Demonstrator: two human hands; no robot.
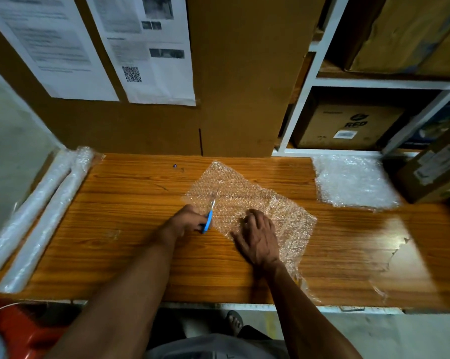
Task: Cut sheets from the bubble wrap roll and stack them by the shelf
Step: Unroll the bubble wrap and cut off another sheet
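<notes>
A clear bubble wrap sheet (239, 193) lies askew on the middle of the wooden table (130, 229). My left hand (186, 220) grips blue-handled scissors (209, 216) at the sheet's left edge, blades pointing away over the wrap. My right hand (258, 238) lies flat on the sheet's near part, fingers spread. Two bubble wrap rolls (37, 213) lie along the table's left end. A stack of cut sheets (353, 180) rests at the far right, beside the white shelf (304, 99).
Cardboard panels (244, 86) with taped papers stand behind the table. Boxes fill the shelf, and another box (433, 172) sits on the table's right end. A torn film scrap (389, 260) lies near the front right. A red stool (24, 330) stands below left.
</notes>
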